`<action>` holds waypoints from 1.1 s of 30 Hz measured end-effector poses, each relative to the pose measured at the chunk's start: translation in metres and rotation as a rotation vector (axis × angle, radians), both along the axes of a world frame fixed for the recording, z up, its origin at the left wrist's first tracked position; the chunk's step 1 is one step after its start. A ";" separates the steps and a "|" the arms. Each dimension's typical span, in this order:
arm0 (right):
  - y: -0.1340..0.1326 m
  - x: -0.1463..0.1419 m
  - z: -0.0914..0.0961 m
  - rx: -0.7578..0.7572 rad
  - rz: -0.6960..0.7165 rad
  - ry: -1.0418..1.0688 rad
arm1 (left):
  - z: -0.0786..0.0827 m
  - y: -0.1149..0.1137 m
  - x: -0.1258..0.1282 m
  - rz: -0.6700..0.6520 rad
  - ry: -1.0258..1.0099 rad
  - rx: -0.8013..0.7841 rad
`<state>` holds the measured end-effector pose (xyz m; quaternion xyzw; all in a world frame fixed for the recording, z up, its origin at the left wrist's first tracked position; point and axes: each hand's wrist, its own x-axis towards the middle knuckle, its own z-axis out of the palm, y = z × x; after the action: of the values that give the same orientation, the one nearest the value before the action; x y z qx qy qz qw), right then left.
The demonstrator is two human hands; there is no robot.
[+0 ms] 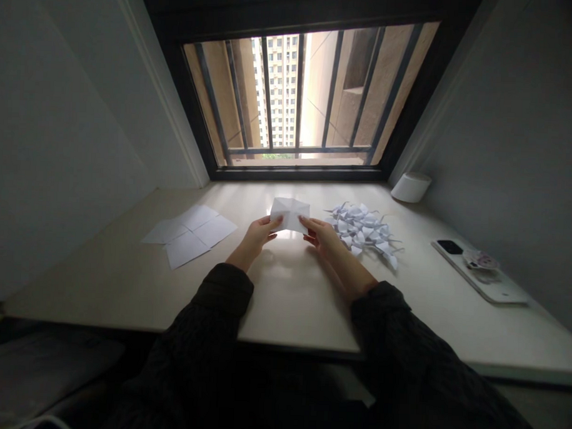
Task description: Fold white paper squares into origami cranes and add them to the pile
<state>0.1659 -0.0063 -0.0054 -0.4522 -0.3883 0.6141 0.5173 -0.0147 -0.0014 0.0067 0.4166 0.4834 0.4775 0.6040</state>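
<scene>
A creased white paper square is held up above the pale desk, in front of the window. My left hand pinches its lower left edge, fingers closed on the paper. My right hand pinches its lower right edge the same way. Both arms wear dark sleeves.
Flat white paper sheets lie on the desk to the left. A pile of several folded paper cranes sits just right of my right hand. A white round object stands at the back right. A white phone lies at the right edge.
</scene>
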 end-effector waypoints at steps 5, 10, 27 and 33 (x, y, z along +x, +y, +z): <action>0.004 0.001 -0.003 -0.031 -0.034 0.018 | -0.001 0.002 -0.004 -0.008 0.036 0.017; -0.001 -0.001 0.000 0.001 0.040 0.012 | 0.000 0.000 -0.001 0.045 0.028 0.060; -0.007 -0.014 -0.001 0.081 -0.067 0.009 | -0.014 -0.006 0.017 0.081 0.060 0.282; -0.007 -0.013 0.000 0.124 -0.128 -0.003 | -0.010 -0.012 0.022 0.006 0.150 0.344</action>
<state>0.1530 -0.0136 -0.0049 -0.4439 -0.3969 0.5540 0.5819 0.0076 -0.0134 -0.0030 0.5466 0.4394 0.5228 0.4846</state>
